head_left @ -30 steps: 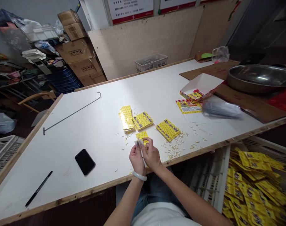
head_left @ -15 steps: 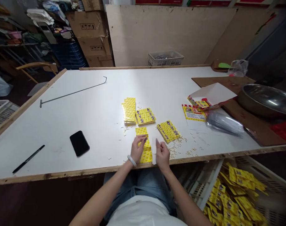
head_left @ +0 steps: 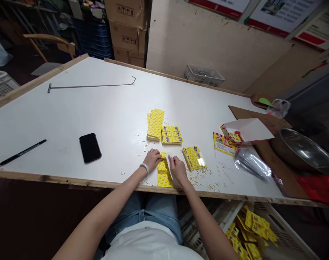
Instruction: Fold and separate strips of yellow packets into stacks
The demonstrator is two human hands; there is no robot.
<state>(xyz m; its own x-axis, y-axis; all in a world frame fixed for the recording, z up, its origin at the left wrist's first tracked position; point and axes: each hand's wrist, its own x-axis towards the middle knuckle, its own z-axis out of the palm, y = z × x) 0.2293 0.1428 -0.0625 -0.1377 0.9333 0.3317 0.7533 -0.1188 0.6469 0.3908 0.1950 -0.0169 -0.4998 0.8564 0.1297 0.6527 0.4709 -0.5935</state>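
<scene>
A yellow patterned card sheet (head_left: 165, 180) lies at the table's front edge, between my two hands. My left hand (head_left: 153, 159) is closed at the sheet's upper left edge, its fingertips together on the card. My right hand (head_left: 178, 169) pinches a white strip of card (head_left: 169, 167) along the sheet's right side; whether it is part of the same sheet I cannot tell. Behind my hands stand a stack of plain-patterned yellow cards (head_left: 156, 123) and a stack printed with small purple figures (head_left: 171, 134). Another printed stack (head_left: 193, 158) sits right of my right hand.
Small card scraps (head_left: 205, 178) are scattered at right. A phone (head_left: 90, 148), a pen (head_left: 22, 152) and a thin metal hook rod (head_left: 92, 86) lie at left. An opened box (head_left: 246, 130), clear plastic sleeves (head_left: 252, 166) and a metal basin (head_left: 311, 151) are at right. Below is a crate of yellow pieces (head_left: 248, 234).
The camera view has tilted and turned. My left hand has come down onto the sheet's left edge from above it, and my right hand has brought the white strip leftward against the sheet.
</scene>
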